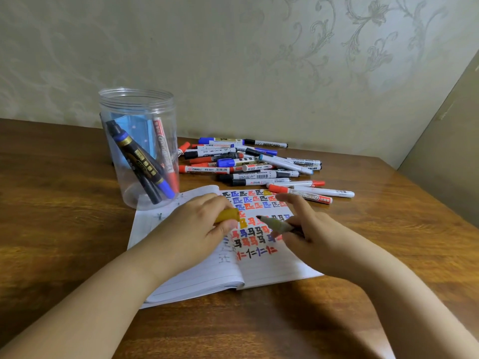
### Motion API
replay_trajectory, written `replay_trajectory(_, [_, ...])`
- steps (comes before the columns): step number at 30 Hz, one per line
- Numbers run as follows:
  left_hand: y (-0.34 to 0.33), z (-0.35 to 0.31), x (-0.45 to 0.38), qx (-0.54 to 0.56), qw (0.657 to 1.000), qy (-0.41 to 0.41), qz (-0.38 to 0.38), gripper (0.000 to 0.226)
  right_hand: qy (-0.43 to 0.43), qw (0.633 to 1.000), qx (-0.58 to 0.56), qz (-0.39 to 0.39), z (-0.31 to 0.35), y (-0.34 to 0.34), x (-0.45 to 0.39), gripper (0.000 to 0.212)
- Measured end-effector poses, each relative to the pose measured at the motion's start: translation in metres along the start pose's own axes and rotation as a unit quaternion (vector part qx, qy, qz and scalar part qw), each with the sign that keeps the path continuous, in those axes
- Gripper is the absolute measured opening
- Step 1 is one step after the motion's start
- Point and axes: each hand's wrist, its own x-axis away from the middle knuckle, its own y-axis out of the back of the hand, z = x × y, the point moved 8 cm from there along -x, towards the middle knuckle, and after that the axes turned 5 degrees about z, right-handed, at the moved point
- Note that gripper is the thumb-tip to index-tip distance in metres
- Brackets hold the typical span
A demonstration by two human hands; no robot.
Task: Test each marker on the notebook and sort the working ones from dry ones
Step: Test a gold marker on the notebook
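An open lined notebook (pixel 272 268) lies on the wooden table, its right page covered with red, blue, black and yellow test marks. My left hand (pixel 197 229) grips a yellow marker cap (pixel 228 215) over the page. My right hand (pixel 316 234) holds an uncapped marker (pixel 276 224), its dark tip pointing left toward the cap, just above the paper. A pile of several whiteboard markers (pixel 254 164) lies behind the notebook. A clear plastic jar (pixel 140 149) at the left holds three markers.
The wooden table (pixel 64 216) stretches to a patterned wall behind. Its right edge runs diagonally at the far right, next to a beige panel (pixel 445 164). Something blue shows through the jar.
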Motion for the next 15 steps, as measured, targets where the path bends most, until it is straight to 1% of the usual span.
replay_trajectory(2, [0.002,-0.003,0.000,0.002,1.000,-0.012,-0.014,0.027,-0.013,0.999,-0.044,0.013,-0.002,0.005,0.001,0.047])
replay_trajectory(4, [0.002,-0.006,0.001,0.008,1.000,-0.022,-0.015,0.030,-0.010,0.995,-0.098,0.002,0.000,0.014,0.003,0.032])
replay_trajectory(5, [0.001,-0.008,0.001,0.009,1.000,-0.025,-0.014,0.032,-0.012,0.990,-0.141,-0.012,-0.002,0.018,0.003,0.024])
replay_trajectory(7, [-0.001,-0.009,0.002,0.008,0.999,-0.028,-0.013,0.033,-0.021,0.965,-0.260,-0.037,-0.008,0.020,0.007,0.010])
replay_trajectory(8, [-0.002,-0.009,0.002,0.010,0.999,-0.028,-0.012,0.032,-0.026,0.946,-0.322,-0.040,-0.011,0.017,0.007,0.011])
replay_trajectory(9, [-0.002,-0.009,0.002,0.013,1.000,-0.025,-0.012,0.032,-0.028,0.919,-0.391,-0.034,-0.015,0.011,0.008,0.016])
replay_trajectory(11, [-0.003,-0.009,0.003,0.018,0.999,-0.025,-0.011,0.031,-0.033,0.840,-0.541,-0.016,-0.020,-0.005,0.008,0.024])
replay_trajectory(12, [-0.003,-0.009,0.003,0.020,0.999,-0.028,-0.011,0.031,-0.038,0.808,-0.588,-0.015,-0.022,-0.011,0.009,0.025])
replay_trajectory(13, [-0.003,-0.010,0.004,0.020,0.999,-0.032,-0.011,0.030,-0.039,0.799,-0.600,-0.019,-0.025,-0.015,0.009,0.026])
replay_trajectory(14, [-0.004,-0.010,0.004,0.020,0.999,-0.034,-0.010,0.030,-0.037,0.811,-0.584,-0.029,-0.027,-0.016,0.009,0.028])
replay_trajectory(15, [-0.004,-0.011,0.003,0.020,0.999,-0.034,-0.009,0.030,-0.027,0.835,-0.548,-0.045,-0.028,-0.015,0.009,0.023])
